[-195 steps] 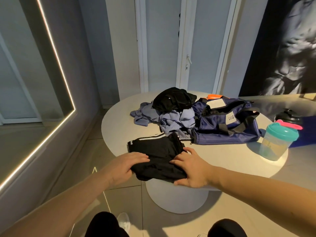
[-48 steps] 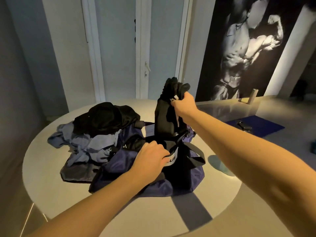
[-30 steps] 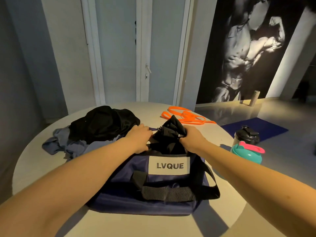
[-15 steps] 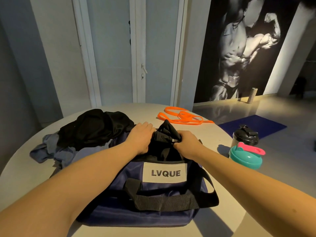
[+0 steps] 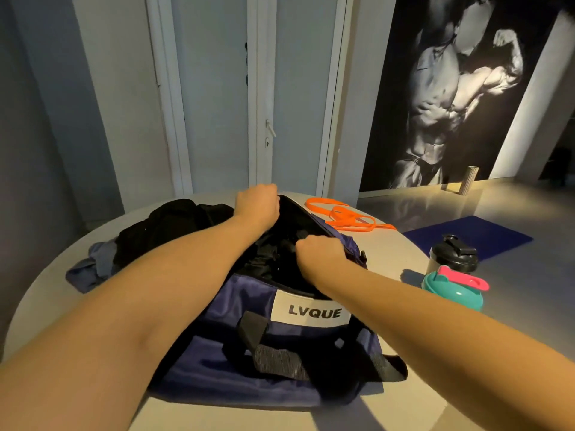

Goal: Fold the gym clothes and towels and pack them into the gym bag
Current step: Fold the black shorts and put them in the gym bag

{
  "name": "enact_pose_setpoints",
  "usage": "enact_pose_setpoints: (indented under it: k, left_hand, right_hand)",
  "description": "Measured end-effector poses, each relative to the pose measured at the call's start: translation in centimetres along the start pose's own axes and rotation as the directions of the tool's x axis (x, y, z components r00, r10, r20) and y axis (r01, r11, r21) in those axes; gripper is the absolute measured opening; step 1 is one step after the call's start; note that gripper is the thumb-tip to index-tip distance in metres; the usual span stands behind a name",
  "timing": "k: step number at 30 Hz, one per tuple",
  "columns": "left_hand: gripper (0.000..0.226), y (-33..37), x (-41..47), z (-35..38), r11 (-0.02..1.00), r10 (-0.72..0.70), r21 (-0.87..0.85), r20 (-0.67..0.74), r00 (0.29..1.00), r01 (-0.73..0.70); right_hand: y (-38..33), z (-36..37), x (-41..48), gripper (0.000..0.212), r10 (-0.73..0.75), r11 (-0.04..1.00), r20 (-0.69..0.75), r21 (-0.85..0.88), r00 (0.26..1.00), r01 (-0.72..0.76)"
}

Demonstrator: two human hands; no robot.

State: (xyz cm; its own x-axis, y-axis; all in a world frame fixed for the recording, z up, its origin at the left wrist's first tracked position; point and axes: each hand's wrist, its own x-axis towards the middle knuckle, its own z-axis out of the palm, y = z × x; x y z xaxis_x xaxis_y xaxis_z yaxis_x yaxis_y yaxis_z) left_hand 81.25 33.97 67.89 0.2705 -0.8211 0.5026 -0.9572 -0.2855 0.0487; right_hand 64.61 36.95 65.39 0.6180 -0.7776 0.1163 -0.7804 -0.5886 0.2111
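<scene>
A navy gym bag [image 5: 249,309] with a white LVQUE label sits in front of me on the round white table [image 5: 389,253]. Its top is open, and black folded clothing [image 5: 273,256] lies inside. My left hand [image 5: 256,203] grips the far edge of the bag's opening and holds it up. My right hand [image 5: 320,253] is closed at the near right edge of the opening, over the black clothing. A heap of black [image 5: 174,225] and grey-blue clothes [image 5: 93,265] lies unfolded on the table left of the bag.
Orange resistance bands [image 5: 342,214] lie behind the bag. A teal shaker bottle with a pink tab [image 5: 454,290] and a black-lidded bottle [image 5: 452,255] stand to the right. A blue mat [image 5: 473,234] is on the floor beyond, doors straight ahead.
The black garment has gone from sticking out of the bag to lying down inside it. My left hand moved to the far edge of the opening and pulled it wider.
</scene>
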Motion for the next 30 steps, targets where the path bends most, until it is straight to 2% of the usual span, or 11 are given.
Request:
enact_pose_setpoints:
  k: [3, 7, 12, 15, 18, 21, 23, 25, 26, 28, 30]
  left_hand:
    - [0.029, -0.6, -1.7, 1.5, 0.998, -0.001, -0.056, 0.026, 1.0, 0.002]
    - [0.026, -1.6, -4.2, 2.1, 0.984, 0.107, -0.146, 0.043, 0.993, -0.1]
    - [0.027, -2.3, -5.8, 1.1, 0.972, 0.19, -0.159, 0.097, 0.977, -0.173]
    - [0.028, -2.6, -6.3, 0.9, 0.967, 0.185, -0.2, 0.138, 0.973, -0.156]
    - [0.029, -2.8, -6.9, 0.6, 0.954, 0.202, -0.264, 0.226, 0.953, -0.139]
    - [0.031, -3.5, -8.4, -0.3, 0.938, 0.219, -0.324, 0.282, 0.934, -0.122]
    - [0.035, -4.6, -10.2, -1.1, 0.928, 0.192, -0.357, 0.222, 0.956, -0.104]
    - [0.04, -5.9, -13.2, -1.8, 0.917, 0.113, -0.395, 0.115, 0.987, -0.058]
    - [0.042, -6.5, -15.3, -2.0, 0.913, 0.049, -0.407, 0.062, 0.997, -0.02]
    - [0.051, -7.4, -19.8, -2.0, 0.927, -0.102, -0.361, 0.016, 0.995, 0.101]
    - [0.068, -8.1, -23.9, -1.6, 0.92, -0.274, -0.262, 0.106, 0.956, 0.292]
  right_hand:
    - [-1.4, 3.1, 0.4, 0.031, 0.01, 0.996, 0.218, 0.085, 0.976, -0.029]
    - [-1.1, 2.4, 0.2, 0.045, -0.017, 0.962, 0.309, 0.265, 0.951, -0.068]
    - [-0.2, 0.4, -1.1, 0.032, 0.013, 0.974, 0.207, 0.218, 0.978, -0.059]
    - [-1.8, 0.6, -1.9, 0.031, -0.143, 0.94, 0.343, 0.342, 0.928, 0.018]
    - [-3.1, 1.7, -2.6, 0.039, -0.228, 0.942, 0.465, 0.327, 0.855, 0.074]
    - [-2.1, -0.5, -4.2, 0.036, -0.253, 0.906, 0.336, 0.411, 0.907, 0.101]
    - [-1.0, -1.4, -6.1, 0.034, -0.121, 0.867, 0.089, 0.495, 0.989, 0.061]
    - [-0.7, -0.8, -9.0, 0.037, 0.059, 0.864, -0.128, 0.504, 0.99, 0.014]
    - [-1.0, -0.3, -10.8, 0.04, 0.1, 0.875, -0.151, 0.484, 0.983, -0.014]
    - [-2.0, 1.4, -14.4, 0.051, 0.131, 0.895, -0.054, 0.435, 0.99, -0.095]
    - [-3.5, 2.6, -17.4, 0.065, 0.106, 0.891, 0.027, 0.441, 0.994, -0.107]
